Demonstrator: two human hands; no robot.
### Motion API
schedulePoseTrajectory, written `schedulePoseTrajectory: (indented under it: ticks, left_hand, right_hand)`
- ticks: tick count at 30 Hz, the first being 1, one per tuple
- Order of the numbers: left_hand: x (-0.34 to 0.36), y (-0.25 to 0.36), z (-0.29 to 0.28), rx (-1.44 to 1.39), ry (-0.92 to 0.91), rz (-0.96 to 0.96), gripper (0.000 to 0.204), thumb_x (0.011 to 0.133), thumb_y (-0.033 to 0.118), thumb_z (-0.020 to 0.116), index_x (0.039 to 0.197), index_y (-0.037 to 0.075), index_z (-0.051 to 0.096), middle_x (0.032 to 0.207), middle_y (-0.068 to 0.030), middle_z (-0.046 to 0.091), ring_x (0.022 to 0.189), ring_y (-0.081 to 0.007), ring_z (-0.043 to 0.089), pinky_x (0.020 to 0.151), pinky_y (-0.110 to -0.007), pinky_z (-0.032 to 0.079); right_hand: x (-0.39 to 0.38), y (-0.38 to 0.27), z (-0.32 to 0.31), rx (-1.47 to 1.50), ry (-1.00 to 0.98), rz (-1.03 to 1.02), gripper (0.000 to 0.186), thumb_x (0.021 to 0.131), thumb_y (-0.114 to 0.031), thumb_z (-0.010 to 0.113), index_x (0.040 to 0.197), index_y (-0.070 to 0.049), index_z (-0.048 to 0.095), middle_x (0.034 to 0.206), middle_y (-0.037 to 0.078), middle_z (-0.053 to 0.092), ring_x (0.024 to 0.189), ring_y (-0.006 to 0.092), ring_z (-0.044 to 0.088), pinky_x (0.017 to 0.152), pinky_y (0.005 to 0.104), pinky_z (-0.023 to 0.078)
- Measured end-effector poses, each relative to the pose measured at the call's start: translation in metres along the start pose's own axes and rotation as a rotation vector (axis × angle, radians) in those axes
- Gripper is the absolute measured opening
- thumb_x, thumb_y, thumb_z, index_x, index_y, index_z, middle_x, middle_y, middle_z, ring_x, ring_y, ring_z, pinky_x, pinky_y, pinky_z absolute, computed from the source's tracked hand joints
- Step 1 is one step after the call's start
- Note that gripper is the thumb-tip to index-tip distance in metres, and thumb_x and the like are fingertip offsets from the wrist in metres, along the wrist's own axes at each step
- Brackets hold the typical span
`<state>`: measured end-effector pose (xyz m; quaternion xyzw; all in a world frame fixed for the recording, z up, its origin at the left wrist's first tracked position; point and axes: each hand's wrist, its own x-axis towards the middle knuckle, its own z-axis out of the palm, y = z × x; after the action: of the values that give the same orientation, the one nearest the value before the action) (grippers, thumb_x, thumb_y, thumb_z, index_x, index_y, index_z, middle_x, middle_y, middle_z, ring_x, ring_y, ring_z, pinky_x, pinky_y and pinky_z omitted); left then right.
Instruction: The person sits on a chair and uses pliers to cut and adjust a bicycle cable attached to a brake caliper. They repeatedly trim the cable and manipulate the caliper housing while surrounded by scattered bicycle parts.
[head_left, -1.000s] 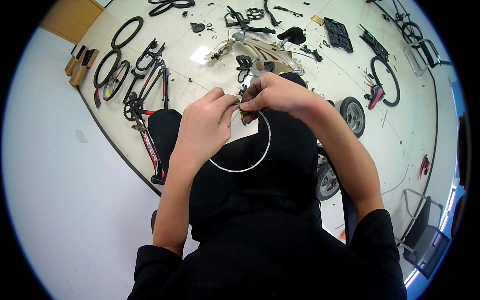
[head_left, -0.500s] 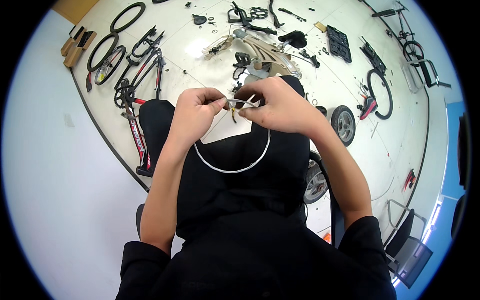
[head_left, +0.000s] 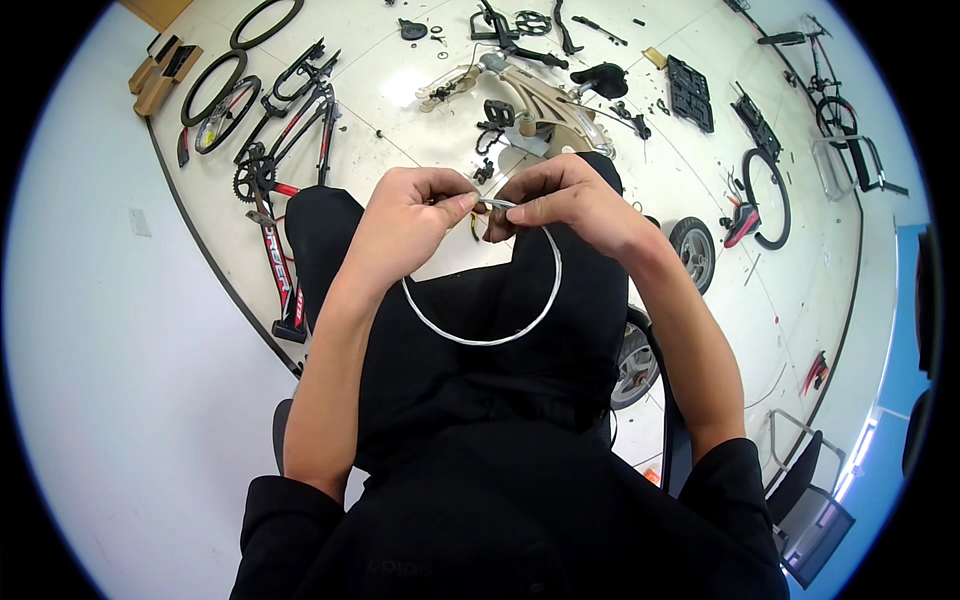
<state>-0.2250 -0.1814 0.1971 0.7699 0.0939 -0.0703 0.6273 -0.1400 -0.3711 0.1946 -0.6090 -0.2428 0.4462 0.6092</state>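
Note:
A thin silvery-white cable (head_left: pixel 488 343) is bent into a loop above my lap. My left hand (head_left: pixel 412 218) pinches it at the top of the loop between thumb and fingers. Close beside, my right hand (head_left: pixel 577 207) has its thumb and fingers closed on the same stretch of cable. A small yellow and dark end piece (head_left: pixel 475 228) hangs just below the left fingertips. Fingers partly hide where the cable's strands or ends meet.
Ahead lie a beige bicycle frame (head_left: pixel 545 98), a black saddle (head_left: pixel 600 80) and an open tool case (head_left: pixel 690 95). At left stand a black-red bicycle frame (head_left: pixel 272 250) and loose tyres (head_left: pixel 212 88). Small wheels (head_left: pixel 692 253) and a metal-framed chair (head_left: pixel 810 490) are on the right.
Both hands and the cable loop appear slightly further right. My right thumb has come up onto the cable, and the right fingers have drawn in around it.

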Motion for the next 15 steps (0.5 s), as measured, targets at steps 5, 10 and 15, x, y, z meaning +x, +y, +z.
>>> schedulePoseTrajectory:
  ticks: [5,10,15]
  left_hand:
    - [0.001,-0.009,0.000,-0.139,-0.005,0.078,0.015,0.087,0.006,0.059,0.097,-0.003,0.066,0.072,-0.0002,0.059,0.057,-0.0031,0.042,0.047,-0.018,0.032]
    - [0.003,-0.018,0.006,-0.105,0.097,-0.001,0.015,0.087,0.008,0.058,0.093,-0.003,0.066,0.071,0.0001,0.059,0.054,-0.0027,0.040,0.047,-0.018,0.030]
    - [0.005,-0.017,0.005,-0.047,0.065,-0.173,0.016,0.085,0.007,0.055,0.086,-0.004,0.067,0.071,-0.0024,0.060,0.059,-0.0063,0.043,0.054,-0.022,0.032]
  right_hand:
    - [0.003,0.004,-0.001,0.124,-0.044,-0.029,0.017,0.086,-0.004,0.056,0.096,0.007,0.065,0.085,0.013,0.069,0.081,0.0179,0.066,0.078,0.0280,0.051]
    - [0.002,0.003,0.008,-0.373,0.209,-0.056,0.019,0.082,-0.005,0.059,0.097,0.008,0.063,0.082,0.016,0.068,0.078,0.0199,0.065,0.072,0.0318,0.051]
    - [0.007,0.011,0.021,-0.697,0.391,-0.410,0.032,0.073,0.005,0.059,0.105,0.007,0.054,0.090,0.023,0.065,0.080,0.0316,0.065,0.073,0.0351,0.052]
